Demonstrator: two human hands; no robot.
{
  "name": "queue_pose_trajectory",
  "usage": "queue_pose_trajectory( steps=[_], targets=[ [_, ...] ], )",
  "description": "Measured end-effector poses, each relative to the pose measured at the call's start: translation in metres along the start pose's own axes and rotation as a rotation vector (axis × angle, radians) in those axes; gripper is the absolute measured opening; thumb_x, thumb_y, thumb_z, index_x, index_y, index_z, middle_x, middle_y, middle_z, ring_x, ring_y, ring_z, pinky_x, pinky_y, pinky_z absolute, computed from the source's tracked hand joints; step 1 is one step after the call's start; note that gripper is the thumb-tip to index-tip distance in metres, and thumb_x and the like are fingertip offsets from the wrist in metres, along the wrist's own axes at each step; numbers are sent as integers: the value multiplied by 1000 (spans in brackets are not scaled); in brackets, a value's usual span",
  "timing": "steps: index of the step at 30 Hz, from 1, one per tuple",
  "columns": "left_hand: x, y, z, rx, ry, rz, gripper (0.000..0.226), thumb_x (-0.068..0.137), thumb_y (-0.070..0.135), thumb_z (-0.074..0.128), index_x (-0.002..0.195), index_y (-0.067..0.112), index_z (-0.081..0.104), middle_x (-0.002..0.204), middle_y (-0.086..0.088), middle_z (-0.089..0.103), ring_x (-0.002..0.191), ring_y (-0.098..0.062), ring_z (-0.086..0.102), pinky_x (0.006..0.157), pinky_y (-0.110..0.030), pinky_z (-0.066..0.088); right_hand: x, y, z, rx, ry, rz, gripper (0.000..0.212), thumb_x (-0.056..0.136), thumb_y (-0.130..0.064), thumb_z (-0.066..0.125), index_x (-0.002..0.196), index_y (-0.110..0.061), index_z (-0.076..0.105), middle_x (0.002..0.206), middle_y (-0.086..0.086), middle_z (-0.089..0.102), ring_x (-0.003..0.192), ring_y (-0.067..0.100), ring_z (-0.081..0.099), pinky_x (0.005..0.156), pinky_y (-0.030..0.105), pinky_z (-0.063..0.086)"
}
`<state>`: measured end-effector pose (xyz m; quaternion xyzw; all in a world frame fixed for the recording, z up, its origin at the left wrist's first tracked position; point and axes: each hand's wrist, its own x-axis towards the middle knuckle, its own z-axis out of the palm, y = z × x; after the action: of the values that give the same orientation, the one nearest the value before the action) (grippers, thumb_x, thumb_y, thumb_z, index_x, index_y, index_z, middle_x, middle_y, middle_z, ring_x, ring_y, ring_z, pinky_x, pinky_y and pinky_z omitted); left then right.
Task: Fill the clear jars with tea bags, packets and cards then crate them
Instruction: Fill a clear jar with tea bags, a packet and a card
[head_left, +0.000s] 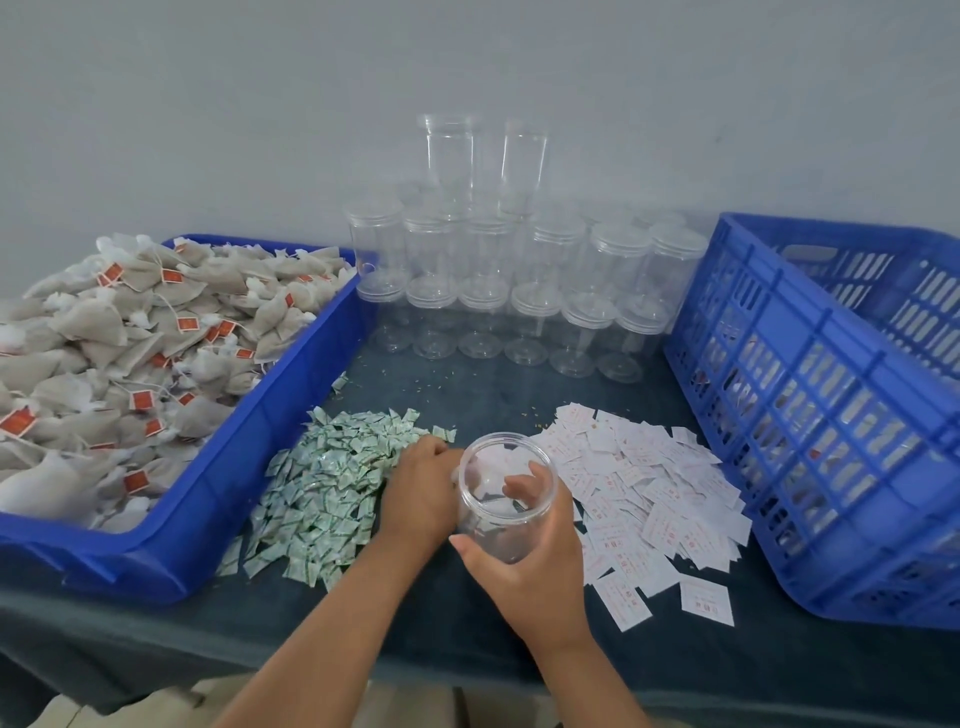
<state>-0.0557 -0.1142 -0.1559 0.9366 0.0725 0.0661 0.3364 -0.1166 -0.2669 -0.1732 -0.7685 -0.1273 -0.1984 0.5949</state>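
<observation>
A lidless clear plastic jar (506, 493) is gripped near centre by the right hand (524, 566). The left hand (418, 488) rests on the green-white packet heap (322, 488); whether a packet is pinched cannot be told. Many stacked empty clear jars (524, 291) far off suggest that most filling and crating is left.

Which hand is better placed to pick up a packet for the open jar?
Left. The left hand rests on the packet pile, while the right hand is occupied gripping the open jar beside it.
</observation>
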Motion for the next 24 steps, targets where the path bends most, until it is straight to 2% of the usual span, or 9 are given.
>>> queue_pose_trajectory(
  steps=[3, 6, 8, 11, 13, 16, 20, 22, 24],
  targets=[
    [-5, -1, 4, 38, 87, 77, 14, 88, 34, 74, 97, 23, 74, 96, 6, 61, 92, -20, 61, 73, -41, 55, 2, 0, 0, -14, -37, 17, 92, 61, -55, 95, 134, -68, 41, 128, -24, 64, 121, 5, 65, 91, 8, 48],
    [-7, -3, -2, -11, 104, 138, 12, 97, 41, 66, 99, 30, 71, 95, 11, 63, 88, -11, 63, 75, -36, 54, 3, 2, -1, -19, -98, 45, 93, 60, -56, 95, 136, -66, 41, 130, -23, 65, 123, 5, 65, 94, 11, 50],
    [-10, -4, -11, -147, 175, 171, 5, 98, 34, 67, 96, 32, 71, 92, 16, 66, 86, -2, 61, 76, -28, 51, 2, 4, -2, -18, -140, 64, 94, 59, -57, 95, 137, -63, 42, 130, -23, 66, 122, 4, 65, 93, 11, 50],
    [-19, -4, -40, -253, 250, 129, 11, 102, 38, 65, 96, 33, 73, 87, 22, 70, 82, 0, 65, 71, -25, 54, 1, 6, -2, -17, -218, 84, 97, 58, -59, 94, 140, -58, 43, 131, -23, 65, 121, 4, 66, 90, 19, 57],
    [-26, -4, -69, -215, 241, 138, 21, 102, 49, 58, 89, 37, 70, 81, 24, 68, 72, -2, 64, 63, -27, 52, -1, 6, -2, -24, -249, 80, 96, 57, -60, 95, 139, -57, 44, 130, -22, 66, 113, 6, 69, 82, 23, 60],
    [-29, -7, -119, -140, 223, 147, 29, 101, 58, 51, 87, 38, 67, 76, 23, 68, 62, -6, 63, 56, -28, 50, -3, 3, -1, -37, -288, 64, 95, 55, -66, 93, 135, -63, 43, 128, -26, 65, 103, 7, 72, 74, 20, 59],
    [3, -30, -185, -20, 387, 59, 25, 103, 48, 53, 89, 34, 70, 73, 16, 69, 62, -8, 63, 55, -28, 48, -2, 3, -1, -33, -310, 84, 93, 53, -69, 92, 133, -66, 44, 125, -25, 67, 85, 15, 75, 73, 24, 61],
    [35, -50, -211, 138, 286, -56, 17, 103, 35, 53, 106, 35, 70, 94, 13, 73, 81, -10, 67, 67, -31, 52, -2, 5, -1, -15, -306, 99, 95, 53, -66, 96, 134, -63, 46, 125, -21, 68, 79, 18, 74, 75, 31, 63],
    [68, -69, -227, 322, 60, -168, 38, 99, 20, 56, 134, 32, 62, 131, 1, 68, 108, -21, 66, 85, -37, 53, -2, 7, 0, -5, -313, 109, 97, 55, -63, 99, 137, -57, 47, 127, -17, 69, 72, 22, 73, 77, 43, 65]
  ],
)
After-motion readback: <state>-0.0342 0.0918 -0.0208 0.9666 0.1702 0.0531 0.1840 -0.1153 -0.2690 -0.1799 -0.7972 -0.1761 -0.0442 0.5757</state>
